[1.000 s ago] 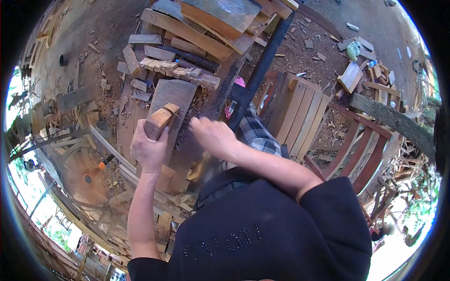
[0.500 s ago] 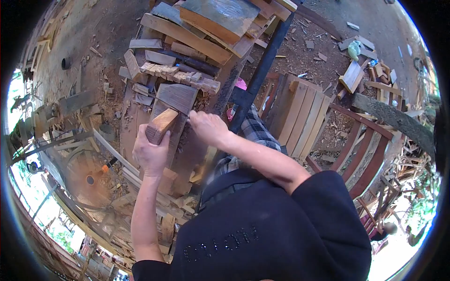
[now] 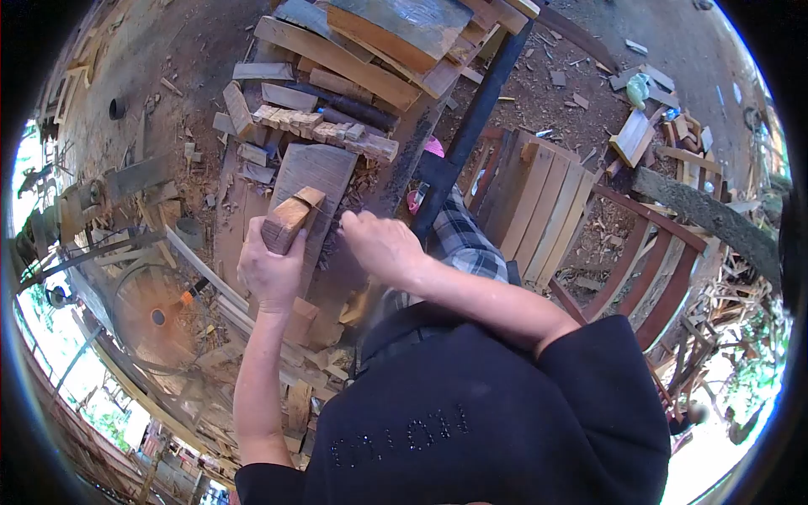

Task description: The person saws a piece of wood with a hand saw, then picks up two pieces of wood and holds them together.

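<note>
My left hand (image 3: 269, 271) is shut on a short wooden block (image 3: 290, 217) and holds it upright above a worn grey plank (image 3: 318, 167) on the workbench. My right hand (image 3: 383, 246) hovers just right of the block with its fingers curled toward the block's edge. Whatever it may hold is hidden by the fingers. My black sleeve and a checked cloth (image 3: 463, 240) lie below the right arm.
A row of small cut blocks (image 3: 324, 128) and stacked boards (image 3: 362, 50) lie beyond the plank. A round saw blade (image 3: 151, 313) sits at lower left. A black metal bar (image 3: 475, 109) runs diagonally right of the bench, with slatted wooden frames (image 3: 539, 194) and scrap wood beyond.
My right hand moved up to touch the block, then drew back down and right. The left hand kept its hold on the block, shifting only slightly.
</note>
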A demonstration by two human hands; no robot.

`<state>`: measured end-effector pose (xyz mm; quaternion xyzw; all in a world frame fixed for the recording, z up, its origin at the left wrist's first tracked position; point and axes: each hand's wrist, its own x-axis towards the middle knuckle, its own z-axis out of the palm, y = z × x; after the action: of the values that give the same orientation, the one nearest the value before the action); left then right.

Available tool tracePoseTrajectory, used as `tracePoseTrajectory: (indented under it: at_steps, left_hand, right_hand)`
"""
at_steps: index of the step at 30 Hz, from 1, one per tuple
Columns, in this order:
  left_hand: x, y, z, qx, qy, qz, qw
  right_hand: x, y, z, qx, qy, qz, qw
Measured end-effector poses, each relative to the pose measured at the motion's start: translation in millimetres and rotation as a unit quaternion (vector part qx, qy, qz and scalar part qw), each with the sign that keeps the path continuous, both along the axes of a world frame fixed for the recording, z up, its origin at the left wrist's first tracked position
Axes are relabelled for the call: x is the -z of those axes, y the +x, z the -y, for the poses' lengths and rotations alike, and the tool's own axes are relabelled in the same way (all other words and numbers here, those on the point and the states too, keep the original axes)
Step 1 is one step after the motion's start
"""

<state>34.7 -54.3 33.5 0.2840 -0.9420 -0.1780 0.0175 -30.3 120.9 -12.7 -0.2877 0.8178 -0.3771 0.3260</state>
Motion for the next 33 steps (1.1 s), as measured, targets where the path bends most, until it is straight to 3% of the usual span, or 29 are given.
tracePoseTrajectory:
  at_steps: [3,5,10,14,21,26,30,33]
  left_hand:
    - [3.9,-1.7,5.5,-0.035,-0.010,0.001,0.999]
    - [-2.5,-2.7,1.5,-0.027,-0.014,0.001,1.000]
    - [2.8,-2.0,3.2,-0.022,-0.043,0.007,0.999]
    - [4.1,-1.2,5.8,-0.032,-0.026,0.005,0.999]
    - [2.1,-1.3,4.7,-0.008,-0.033,0.014,0.999]
    - [-0.5,-1.6,3.4,-0.013,-0.030,0.015,0.999]
    - [4.8,0.7,5.9,-0.003,-0.037,0.008,0.999]
    - [5.9,1.6,6.6,-0.009,-0.025,0.001,1.000]
  right_hand:
    - [32.3,-9.6,16.0,0.029,-0.017,-0.021,0.999]
    - [50.5,-10.9,22.2,-0.013,0.006,-0.051,0.999]
    - [19.2,-13.3,-4.5,-0.028,-0.001,-0.012,1.000]
    - [52.8,-30.2,30.1,-0.034,-0.015,-0.023,0.999]
    - [36.6,-14.6,9.3,-0.008,-0.020,-0.012,1.000]
    - [78.6,-18.0,34.3,0.012,-0.047,-0.031,0.998]
    - [32.6,-7.9,12.0,0.017,-0.013,-0.001,1.000]
    - [60.0,-17.2,26.0,0.019,-0.016,-0.024,0.999]
